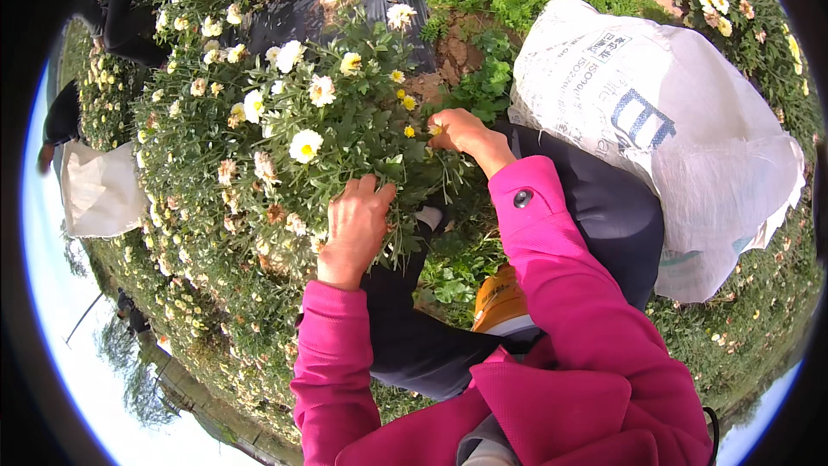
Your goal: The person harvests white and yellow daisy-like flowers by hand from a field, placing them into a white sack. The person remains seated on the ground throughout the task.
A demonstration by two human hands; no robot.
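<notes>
My left hand [354, 230] rests among the leafy stems of a chrysanthemum plant [362, 120], its fingertips hidden in the foliage. Just above it is a white flower with a yellow centre [306, 145]. At the plant's right side, my right hand [462, 134] has its fingers closed around a small yellow flower head [435, 130]. Several small yellow flowers [409, 103] stand close to those fingers. A large white woven sack [621, 90] with printing lies against my right leg, bulging at its upper part.
Beneath me, between my legs, is an orange object [498, 298] bearing writing. Black plastic mulch [404, 6] and bare soil lie beyond the plant. At the far left, a person in dark clothing [61, 116] is beside a pale sack [100, 191]. Flower rows extend on both sides.
</notes>
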